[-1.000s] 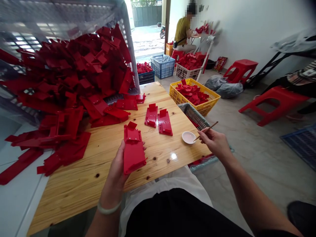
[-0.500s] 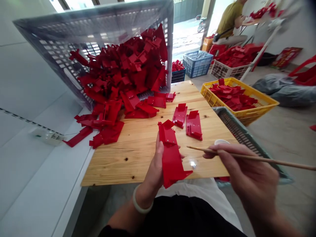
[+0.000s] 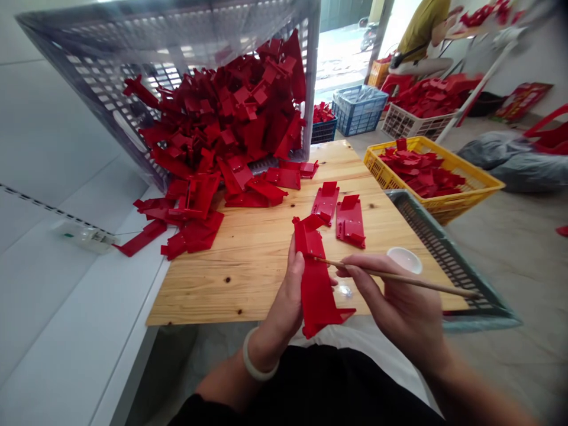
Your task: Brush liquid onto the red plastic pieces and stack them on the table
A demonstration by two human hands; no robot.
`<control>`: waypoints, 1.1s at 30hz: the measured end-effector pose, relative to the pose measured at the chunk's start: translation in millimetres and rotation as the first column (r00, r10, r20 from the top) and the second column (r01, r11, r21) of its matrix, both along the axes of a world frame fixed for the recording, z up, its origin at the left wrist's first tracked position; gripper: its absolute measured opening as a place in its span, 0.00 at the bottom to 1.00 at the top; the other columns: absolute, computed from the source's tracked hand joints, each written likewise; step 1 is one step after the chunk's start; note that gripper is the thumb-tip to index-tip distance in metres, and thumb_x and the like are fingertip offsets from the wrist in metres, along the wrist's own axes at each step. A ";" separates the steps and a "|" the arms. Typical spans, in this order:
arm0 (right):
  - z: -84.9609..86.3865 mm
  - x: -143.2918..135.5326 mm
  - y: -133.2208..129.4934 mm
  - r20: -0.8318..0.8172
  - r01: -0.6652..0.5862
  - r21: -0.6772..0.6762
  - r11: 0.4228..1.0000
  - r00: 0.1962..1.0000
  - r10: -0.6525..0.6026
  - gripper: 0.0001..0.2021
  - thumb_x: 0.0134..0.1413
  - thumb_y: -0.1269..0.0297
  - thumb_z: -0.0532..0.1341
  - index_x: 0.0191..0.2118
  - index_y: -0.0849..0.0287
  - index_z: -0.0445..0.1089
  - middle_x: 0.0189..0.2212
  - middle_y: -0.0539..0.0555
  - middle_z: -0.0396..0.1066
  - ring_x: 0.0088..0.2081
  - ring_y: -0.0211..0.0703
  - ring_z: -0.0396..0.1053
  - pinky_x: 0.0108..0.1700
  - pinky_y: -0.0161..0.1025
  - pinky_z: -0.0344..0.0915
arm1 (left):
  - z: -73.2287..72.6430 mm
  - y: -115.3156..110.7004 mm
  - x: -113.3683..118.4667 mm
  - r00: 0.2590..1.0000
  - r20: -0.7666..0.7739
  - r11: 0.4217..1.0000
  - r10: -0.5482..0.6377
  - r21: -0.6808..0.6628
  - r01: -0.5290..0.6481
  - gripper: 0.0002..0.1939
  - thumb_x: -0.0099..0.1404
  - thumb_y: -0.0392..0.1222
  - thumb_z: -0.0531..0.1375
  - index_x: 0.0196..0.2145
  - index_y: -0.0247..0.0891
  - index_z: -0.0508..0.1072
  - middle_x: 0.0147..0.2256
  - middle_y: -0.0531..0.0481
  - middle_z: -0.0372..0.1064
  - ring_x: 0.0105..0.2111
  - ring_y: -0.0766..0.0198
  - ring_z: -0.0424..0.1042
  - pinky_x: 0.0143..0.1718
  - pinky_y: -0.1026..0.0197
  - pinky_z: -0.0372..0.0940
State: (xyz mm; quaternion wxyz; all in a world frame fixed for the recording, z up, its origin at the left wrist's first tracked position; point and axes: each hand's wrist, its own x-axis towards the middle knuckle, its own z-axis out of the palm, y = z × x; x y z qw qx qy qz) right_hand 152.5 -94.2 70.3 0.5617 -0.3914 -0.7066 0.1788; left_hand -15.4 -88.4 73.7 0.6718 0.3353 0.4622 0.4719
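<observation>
My left hand (image 3: 290,293) is closed around a long red plastic part (image 3: 317,290) with a raised flap at its upper end and a bent lip at its lower end. Between the fingers of my right hand (image 3: 397,302) is a thin wooden paintbrush (image 3: 390,275), held like a pen. Its tip lies at the ledge across the upper half of the red part. A small white dish (image 3: 403,260) sits just beyond my right hand. Two smaller-looking red parts (image 3: 350,222) rest side by side on the wooden tabletop (image 3: 252,284), past the held one.
A tipped grey crate (image 3: 313,83) spills a heap of red parts (image 3: 235,112) onto the table's left. Right of the table stand a green crate (image 3: 457,260) and a yellow crate (image 3: 479,192) of red parts. Another person (image 3: 421,35) sits farther back.
My right hand has moved left, bringing the brush tip from above the tabletop to the red part. The white dish shows more now. My left hand has shifted slightly right with the part.
</observation>
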 end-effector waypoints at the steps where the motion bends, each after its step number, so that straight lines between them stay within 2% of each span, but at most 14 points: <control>1: 0.2 -0.2 0.5 0.013 0.003 0.011 1.000 1.000 -0.003 0.11 0.69 0.76 0.64 0.52 0.56 0.74 0.40 0.51 0.81 0.39 0.38 0.81 0.45 0.32 0.76 | -0.6 0.3 -0.5 1.000 -0.003 1.000 -0.005 0.020 0.005 0.43 0.76 0.67 0.53 0.77 0.38 0.53 0.38 0.42 0.82 0.37 0.53 0.81 0.41 0.56 0.74; 5: 0.9 0.4 1.5 0.067 0.014 0.040 0.999 0.998 -0.017 0.10 0.69 0.75 0.64 0.51 0.57 0.75 0.41 0.52 0.82 0.40 0.38 0.81 0.48 0.32 0.75 | -1.0 0.8 -2.7 1.000 -0.016 0.999 -0.026 0.037 0.026 0.42 0.77 0.66 0.52 0.77 0.37 0.51 0.36 0.43 0.81 0.38 0.52 0.81 0.41 0.56 0.75; 9: -1.3 3.9 -0.3 0.074 0.012 0.025 1.000 0.997 -0.014 0.11 0.68 0.75 0.65 0.52 0.56 0.75 0.41 0.51 0.82 0.42 0.39 0.81 0.50 0.33 0.75 | 4.7 -0.3 -3.5 0.999 0.029 1.000 -0.020 -0.019 0.020 0.44 0.75 0.67 0.54 0.77 0.37 0.51 0.34 0.44 0.81 0.36 0.51 0.82 0.40 0.55 0.76; 12: -4.5 6.4 -1.7 0.025 -0.009 -0.004 1.000 1.000 0.009 0.14 0.68 0.77 0.64 0.54 0.55 0.75 0.42 0.51 0.82 0.43 0.40 0.81 0.50 0.36 0.75 | 11.4 -0.6 -2.8 0.995 0.101 0.997 -0.010 -0.081 0.018 0.41 0.75 0.67 0.55 0.73 0.38 0.61 0.33 0.44 0.81 0.35 0.51 0.81 0.38 0.55 0.76; 15: -7.3 7.8 -1.7 0.005 -0.046 -0.038 0.998 0.999 0.046 0.15 0.68 0.77 0.64 0.55 0.53 0.75 0.44 0.51 0.81 0.44 0.41 0.80 0.50 0.37 0.76 | 13.2 0.7 -2.4 0.991 0.129 0.993 -0.040 -0.104 0.054 0.35 0.75 0.68 0.55 0.62 0.35 0.75 0.33 0.43 0.81 0.33 0.54 0.81 0.38 0.57 0.75; 17: -8.4 8.8 -1.2 0.014 -0.058 -0.049 0.997 0.998 0.059 0.15 0.69 0.77 0.64 0.55 0.52 0.76 0.44 0.50 0.81 0.44 0.41 0.80 0.49 0.37 0.75 | 10.5 2.0 -2.8 0.988 0.144 0.990 -0.054 -0.119 0.072 0.34 0.75 0.68 0.55 0.56 0.33 0.79 0.32 0.42 0.81 0.33 0.54 0.81 0.38 0.58 0.75; 22: -8.8 12.6 -0.5 0.003 -0.038 -0.049 0.998 0.999 0.038 0.14 0.69 0.76 0.64 0.54 0.53 0.76 0.43 0.51 0.81 0.44 0.42 0.80 0.49 0.38 0.75 | -3.7 6.2 -6.6 0.970 0.233 0.976 -0.076 -0.184 0.120 0.34 0.74 0.67 0.55 0.57 0.34 0.78 0.34 0.40 0.83 0.34 0.52 0.82 0.37 0.57 0.76; 27: -10.4 10.8 1.4 -0.058 0.021 -0.039 0.999 0.998 -0.024 0.13 0.69 0.76 0.64 0.53 0.53 0.76 0.40 0.49 0.82 0.42 0.39 0.81 0.48 0.35 0.75 | -16.0 12.3 -9.2 0.934 0.341 0.955 -0.107 -0.227 0.192 0.35 0.75 0.66 0.53 0.51 0.28 0.81 0.35 0.35 0.83 0.35 0.48 0.84 0.37 0.55 0.77; 30: -12.6 7.9 2.7 -0.081 0.021 -0.053 0.998 0.996 -0.026 0.11 0.69 0.75 0.65 0.52 0.53 0.76 0.40 0.49 0.82 0.41 0.39 0.81 0.47 0.35 0.75 | -15.2 12.7 -8.4 0.923 0.370 0.947 -0.104 -0.246 0.205 0.33 0.73 0.65 0.55 0.48 0.30 0.81 0.35 0.35 0.83 0.39 0.46 0.84 0.41 0.52 0.78; 33: -13.4 6.5 2.3 -0.100 0.010 -0.060 0.998 0.995 -0.016 0.11 0.69 0.75 0.65 0.52 0.54 0.77 0.40 0.49 0.82 0.40 0.39 0.82 0.46 0.36 0.76 | -9.8 11.2 -6.3 0.934 0.353 0.965 -0.050 -0.224 0.136 0.26 0.72 0.61 0.60 0.47 0.33 0.81 0.36 0.39 0.83 0.40 0.48 0.84 0.45 0.53 0.78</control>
